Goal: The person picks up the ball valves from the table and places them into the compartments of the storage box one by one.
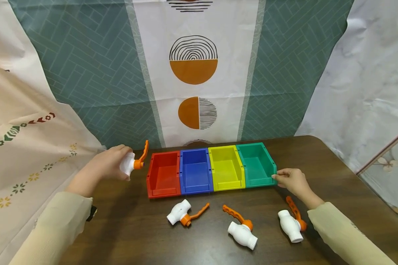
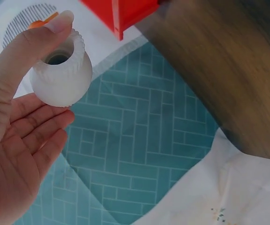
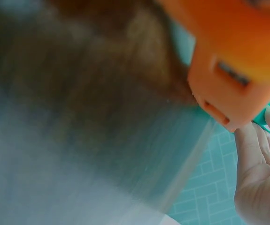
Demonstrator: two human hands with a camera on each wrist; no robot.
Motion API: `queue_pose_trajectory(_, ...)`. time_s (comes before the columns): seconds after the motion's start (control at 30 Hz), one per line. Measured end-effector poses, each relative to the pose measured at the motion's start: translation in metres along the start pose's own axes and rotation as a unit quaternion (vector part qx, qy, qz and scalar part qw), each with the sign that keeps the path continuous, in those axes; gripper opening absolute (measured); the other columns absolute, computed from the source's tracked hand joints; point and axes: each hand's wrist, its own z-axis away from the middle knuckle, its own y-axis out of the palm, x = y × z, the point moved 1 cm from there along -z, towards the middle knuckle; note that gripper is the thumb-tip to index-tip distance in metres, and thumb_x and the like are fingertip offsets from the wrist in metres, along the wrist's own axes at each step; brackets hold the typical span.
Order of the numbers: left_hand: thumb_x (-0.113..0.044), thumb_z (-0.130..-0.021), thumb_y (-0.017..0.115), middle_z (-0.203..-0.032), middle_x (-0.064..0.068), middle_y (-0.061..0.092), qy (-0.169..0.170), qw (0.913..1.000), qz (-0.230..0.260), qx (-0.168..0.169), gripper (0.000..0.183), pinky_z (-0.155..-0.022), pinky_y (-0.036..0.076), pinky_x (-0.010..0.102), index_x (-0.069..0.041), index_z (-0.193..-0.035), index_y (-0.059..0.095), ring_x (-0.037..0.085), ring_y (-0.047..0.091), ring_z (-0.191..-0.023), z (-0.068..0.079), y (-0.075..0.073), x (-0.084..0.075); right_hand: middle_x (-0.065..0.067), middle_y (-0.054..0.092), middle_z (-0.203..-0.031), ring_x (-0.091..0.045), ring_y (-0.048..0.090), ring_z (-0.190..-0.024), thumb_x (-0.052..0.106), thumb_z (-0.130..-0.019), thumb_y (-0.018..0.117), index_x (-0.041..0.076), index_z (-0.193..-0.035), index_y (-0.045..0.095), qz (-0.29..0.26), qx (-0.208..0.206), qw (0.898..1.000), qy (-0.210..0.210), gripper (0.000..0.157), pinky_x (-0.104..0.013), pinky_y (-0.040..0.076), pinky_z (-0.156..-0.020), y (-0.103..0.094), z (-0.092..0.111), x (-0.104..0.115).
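My left hand holds a white plastic ball valve with an orange lever, raised beside the red bin. In the left wrist view the thumb lies over the valve, whose round opening shows, and the fingers are beneath it. At the other end of the row, my right hand pinches the front right edge of the green bin between thumb and fingers. The right wrist view has an orange valve lever close to the camera, partly overlapping that hand.
Between the red and green bins sit a blue bin and a yellow bin, side by side. In front on the brown table lie three more valves: left, middle and right. Patterned cloth hangs behind.
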Motion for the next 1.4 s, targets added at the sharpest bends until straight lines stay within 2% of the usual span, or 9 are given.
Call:
queue_pose_trajectory(0.27, -0.026, -0.056, 0.084, -0.1, 0.011, 0.059, -0.001, 0.9997, 0.006, 0.024, 0.068, -0.073, 0.052, 0.04, 0.001, -0.111, 0.054, 0.023, 0.054, -0.084, -0.018, 0.0, -0.01, -0.028, 0.065, -0.1, -0.027, 0.069, -0.079, 0.022, -0.086, 0.063, -0.013, -0.108, 0.06, -0.005, 0.003, 1.0, 0.004, 0.041, -0.03, 0.057, -0.065, 0.0, -0.001, -0.001)
queue_pose_trajectory(0.63, -0.023, -0.056, 0.084, -0.098, 0.01, 0.059, 0.016, 0.9995, 0.021, 0.019, 0.064, -0.073, 0.052, 0.04, 0.001, -0.108, 0.055, 0.023, 0.054, -0.081, -0.036, 0.01, -0.018, -0.028, 0.065, -0.101, -0.026, 0.069, -0.08, 0.021, -0.086, 0.062, -0.013, -0.108, 0.059, -0.004, 0.007, 1.0, 0.011, 0.041, -0.03, 0.057, -0.066, -0.001, -0.001, 0.0)
queue_pose_trajectory(1.03, -0.025, -0.058, 0.083, -0.097, 0.01, 0.059, -0.009, 0.9972, 0.05, 0.055, 0.062, -0.072, 0.052, 0.038, 0.001, -0.108, 0.055, 0.021, 0.052, -0.079, -0.043, 0.025, -0.018, -0.028, 0.065, -0.101, -0.026, 0.069, -0.08, 0.022, -0.086, 0.063, -0.012, -0.108, 0.059, -0.006, 0.005, 1.0, 0.012, 0.04, -0.03, 0.057, -0.066, 0.0, -0.003, -0.001)
queue_pose_trajectory(1.4, -0.028, -0.058, 0.083, -0.1, 0.011, 0.058, -0.01, 0.9958, 0.049, 0.077, 0.066, -0.073, 0.052, 0.039, 0.001, -0.111, 0.054, 0.021, 0.053, -0.08, -0.051, 0.04, -0.019, -0.027, 0.066, -0.099, -0.026, 0.069, -0.079, 0.02, -0.086, 0.063, -0.012, -0.107, 0.061, -0.006, 0.003, 1.0, 0.007, 0.038, -0.03, 0.057, -0.065, -0.001, -0.003, 0.0)
